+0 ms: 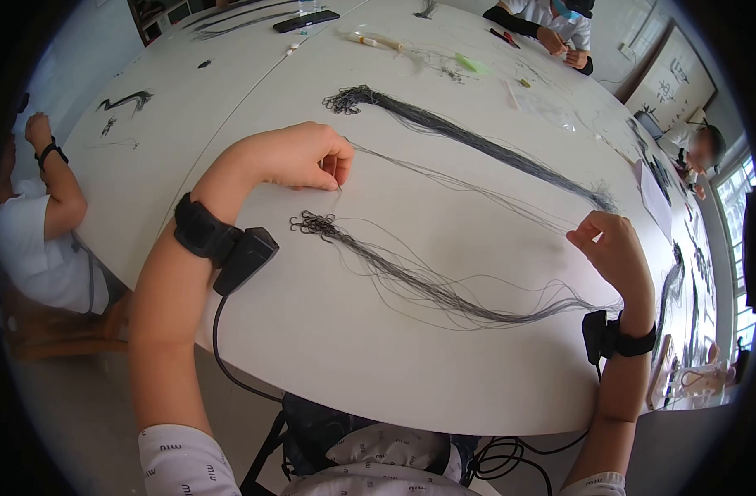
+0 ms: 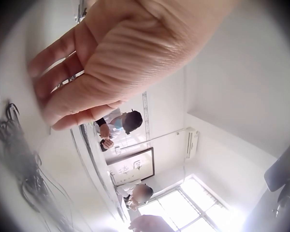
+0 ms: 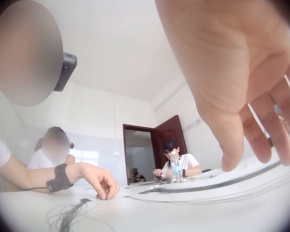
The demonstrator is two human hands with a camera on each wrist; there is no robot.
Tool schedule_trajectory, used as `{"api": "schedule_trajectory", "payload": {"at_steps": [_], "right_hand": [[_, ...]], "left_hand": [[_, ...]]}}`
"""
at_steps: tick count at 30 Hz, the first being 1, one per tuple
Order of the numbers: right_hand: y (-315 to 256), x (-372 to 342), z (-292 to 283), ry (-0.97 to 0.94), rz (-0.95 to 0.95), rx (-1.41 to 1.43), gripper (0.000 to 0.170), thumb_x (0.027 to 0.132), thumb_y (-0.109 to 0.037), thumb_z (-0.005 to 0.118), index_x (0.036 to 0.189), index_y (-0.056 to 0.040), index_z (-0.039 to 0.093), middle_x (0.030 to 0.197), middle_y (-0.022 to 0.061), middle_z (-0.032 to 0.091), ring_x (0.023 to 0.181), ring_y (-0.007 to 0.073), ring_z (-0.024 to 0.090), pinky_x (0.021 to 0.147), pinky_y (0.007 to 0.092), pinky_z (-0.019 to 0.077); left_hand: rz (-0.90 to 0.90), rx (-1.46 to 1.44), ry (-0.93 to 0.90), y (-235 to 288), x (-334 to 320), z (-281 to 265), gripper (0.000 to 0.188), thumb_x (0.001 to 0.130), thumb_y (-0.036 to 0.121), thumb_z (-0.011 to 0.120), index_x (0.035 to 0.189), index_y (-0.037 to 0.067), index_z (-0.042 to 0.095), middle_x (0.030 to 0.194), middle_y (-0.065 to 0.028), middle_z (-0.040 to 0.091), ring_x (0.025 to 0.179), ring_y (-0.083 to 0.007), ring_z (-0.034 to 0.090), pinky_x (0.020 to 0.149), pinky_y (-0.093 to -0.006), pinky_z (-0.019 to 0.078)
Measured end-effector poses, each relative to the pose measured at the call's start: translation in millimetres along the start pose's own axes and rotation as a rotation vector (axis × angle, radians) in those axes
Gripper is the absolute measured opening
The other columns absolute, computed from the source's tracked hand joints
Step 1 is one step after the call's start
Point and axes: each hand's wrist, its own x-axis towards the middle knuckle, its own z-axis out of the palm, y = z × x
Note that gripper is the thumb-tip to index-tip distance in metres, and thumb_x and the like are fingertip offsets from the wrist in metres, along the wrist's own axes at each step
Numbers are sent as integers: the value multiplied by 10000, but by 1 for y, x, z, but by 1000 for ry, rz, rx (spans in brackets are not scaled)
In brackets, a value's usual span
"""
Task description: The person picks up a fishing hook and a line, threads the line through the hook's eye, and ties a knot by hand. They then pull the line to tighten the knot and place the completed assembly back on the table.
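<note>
On the white table (image 1: 411, 380) a bundle of dark fish hooks (image 1: 314, 223) with long thin lines (image 1: 444, 291) lies closest to the person. My left hand (image 1: 299, 157) is just above the hooks, thumb and forefinger pinching a thin fishing line (image 1: 338, 198) at the tabletop. The left wrist view shows the barbed hooks (image 2: 12, 113) beside its fingertips. Several loose lines (image 1: 444, 175) stretch between my two hands. My right hand (image 1: 613, 248) hovers over their far ends. In the right wrist view its fingers (image 3: 261, 140) hang fairly straight, with the thumb apart from them.
Beyond my hands lies a larger bundle of hooks and lines (image 1: 477, 145). Farther off are a phone (image 1: 306, 21), scissors (image 1: 504, 38) and a green scrap (image 1: 470, 63). Other people sit around the table. A cable (image 1: 229, 355) hangs from my left wrist camera.
</note>
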Motion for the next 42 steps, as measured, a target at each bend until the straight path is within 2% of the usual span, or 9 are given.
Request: {"api": "schedule_trajectory", "payload": {"at_steps": [8,11,14,16,21,26,31,38,42], "right_hand": [[-1,-1,1,36,-54,8,245,754,-182,719,683,15,591,636,143,604,592,280,591,582,353,457],[-13,-3,-5,-26,13,76,187,762,-128,714,719,19,607,666,113,624,604,208,604,572,304,460],[-28,-10,-5,-139,12,449,166,756,-64,716,870,17,627,822,85,657,657,131,609,574,240,464],[-43,-22,-2,-224,-257,796,365,756,-21,711,1089,15,568,1067,100,618,734,116,621,589,205,468],[-75,-46,21,-616,-342,1358,814,760,35,698,1418,-26,223,1415,161,336,968,244,610,713,278,500],[-79,-52,40,-869,-253,1662,801,808,88,594,1451,-54,137,1393,176,358,1157,285,511,885,354,454],[-78,-54,47,-955,-182,1598,759,834,68,568,1449,-50,139,1298,188,459,1199,262,468,949,360,417],[-72,-45,40,-726,-178,1534,627,842,19,604,1382,-17,288,1038,166,609,1001,203,579,878,305,459],[-67,-42,34,-572,-218,1559,527,854,-63,616,1314,21,374,902,145,640,873,184,611,803,280,473]], "left_hand": [[41,-60,138,12,-4,-5,70,735,47,644,780,12,602,714,-48,611,598,-106,567,477,-249,458],[92,-186,287,33,-6,-2,68,741,51,648,778,11,606,720,-50,612,647,-104,580,514,-249,467],[178,-251,356,72,-14,8,66,746,35,634,795,5,602,744,-61,603,658,-119,563,575,-248,466],[320,-217,378,93,-16,26,75,743,13,629,808,7,593,776,-68,587,647,-143,546,585,-255,459],[649,-82,558,119,-21,77,87,726,-1,642,782,29,582,780,-58,561,651,-169,552,510,-291,462],[588,84,540,138,-40,90,109,693,9,646,744,48,558,762,-52,498,653,-202,542,506,-306,449],[504,10,463,130,-40,73,97,744,23,633,809,36,563,770,-67,516,660,-193,548,515,-306,452],[-15,-220,377,76,-16,17,74,823,49,559,875,-4,552,836,-65,594,615,-128,560,537,-275,463],[-128,-307,282,57,-11,9,70,836,63,565,864,0,556,837,-56,591,612,-136,577,521,-273,478]]}}
